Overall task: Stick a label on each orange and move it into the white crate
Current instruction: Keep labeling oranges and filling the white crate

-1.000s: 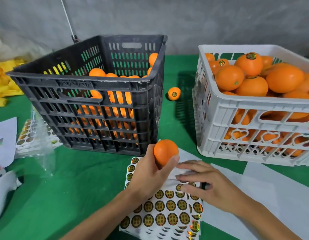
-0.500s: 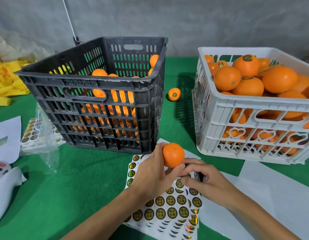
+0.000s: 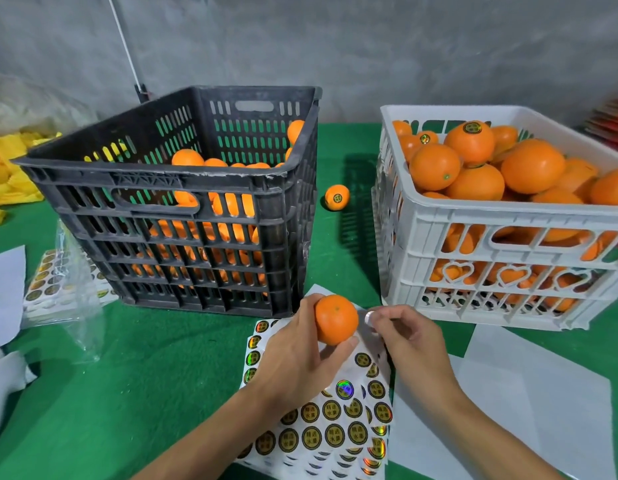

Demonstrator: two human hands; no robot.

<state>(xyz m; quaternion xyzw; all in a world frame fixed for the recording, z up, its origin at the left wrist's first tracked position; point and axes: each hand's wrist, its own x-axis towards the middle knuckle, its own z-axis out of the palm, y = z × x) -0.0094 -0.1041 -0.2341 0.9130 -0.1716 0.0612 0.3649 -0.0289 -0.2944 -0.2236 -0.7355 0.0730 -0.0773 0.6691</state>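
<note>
My left hand (image 3: 293,355) grips an unlabelled orange (image 3: 336,318) above the sheet of round gold labels (image 3: 330,431) on the green table. Just right of the orange, my right hand (image 3: 409,341) pinches a peeled label (image 3: 369,318) between thumb and forefinger, its pale back facing me and a small gap left to the fruit. The white crate (image 3: 480,216) at the right is heaped with oranges, some labelled. The black crate (image 3: 182,188) at the left holds several unlabelled oranges.
One labelled orange (image 3: 337,197) lies on the table between the two crates. Blank white backing sheets (image 3: 543,393) lie at the right front. More label sheets in a clear bag (image 3: 63,282) and white paper sit at the left; yellow material (image 3: 9,168) lies far left.
My right hand has lifted off the label sheet with a peeled label and come up beside the orange. My left hand has raised the orange slightly and shifted it right.
</note>
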